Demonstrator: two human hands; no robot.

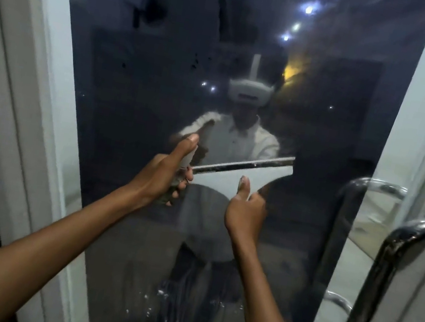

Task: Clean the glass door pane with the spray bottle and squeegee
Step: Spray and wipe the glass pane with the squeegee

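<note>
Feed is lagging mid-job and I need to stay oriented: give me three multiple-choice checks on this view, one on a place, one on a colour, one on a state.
1. Where is the door handle?
A. right of the glass pane
B. left of it
C. above it

2. What colour is the squeegee body?
A. red
B. white
C. green

3. What is the left hand doing?
A. hanging idle
B. pressing flat on the glass
C. gripping the spray bottle

Answers: 1 A, the metal handle sits at the right frame. 2 B, its body under the dark blade is white. 3 C, its fingers curl round the bottle; the right hand holds the squeegee.
</note>
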